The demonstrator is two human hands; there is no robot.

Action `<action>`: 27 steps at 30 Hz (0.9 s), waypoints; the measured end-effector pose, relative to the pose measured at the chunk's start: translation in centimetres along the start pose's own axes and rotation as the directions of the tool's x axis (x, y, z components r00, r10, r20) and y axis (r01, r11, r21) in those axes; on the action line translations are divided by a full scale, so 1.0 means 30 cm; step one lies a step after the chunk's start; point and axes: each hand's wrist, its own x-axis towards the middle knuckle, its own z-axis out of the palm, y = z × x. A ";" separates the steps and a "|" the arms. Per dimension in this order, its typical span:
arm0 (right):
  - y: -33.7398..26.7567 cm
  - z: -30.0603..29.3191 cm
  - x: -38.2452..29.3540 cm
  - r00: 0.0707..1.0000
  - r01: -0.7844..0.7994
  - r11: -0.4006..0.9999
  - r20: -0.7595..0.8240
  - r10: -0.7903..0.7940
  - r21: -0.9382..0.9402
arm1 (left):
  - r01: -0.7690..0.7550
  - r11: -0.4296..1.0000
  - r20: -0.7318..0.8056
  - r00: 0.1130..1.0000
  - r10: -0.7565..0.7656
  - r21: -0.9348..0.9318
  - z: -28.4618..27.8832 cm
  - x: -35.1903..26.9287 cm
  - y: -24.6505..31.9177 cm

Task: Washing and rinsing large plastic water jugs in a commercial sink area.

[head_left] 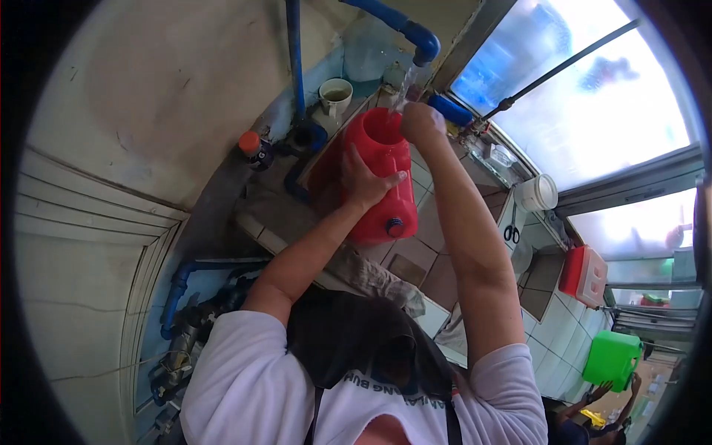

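A red plastic jerrycan (384, 189) lies tilted in a tiled sink (425, 222), its wide mouth towards the pipe and a small dark cap (395, 227) at its near end. My left hand (364, 181) grips its side, thumb spread over the red wall. Beside the mouth, my right hand (423, 123) is curled near the rim; it is blurred, and whether it holds something is hidden. Water (401, 92) runs from a blue pipe elbow (427, 49) to the mouth, close by my right fingers.
A white mug (336, 95) and an orange-capped bottle (256, 150) stand to the left. Scissors (512, 232), a white tub (537, 193) and a red box with a clear lid (583, 277) sit to the right. A grey cloth (384, 278) drapes the near edge. Another person's hands (601, 391) touch a green jerrycan (612, 359).
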 end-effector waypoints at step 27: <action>-0.054 -0.018 -0.052 0.960 0.121 0.961 -0.218 -0.178 -0.250 | 0.050 0.995 0.009 0.999 -0.050 -0.090 0.001 -0.003 -0.020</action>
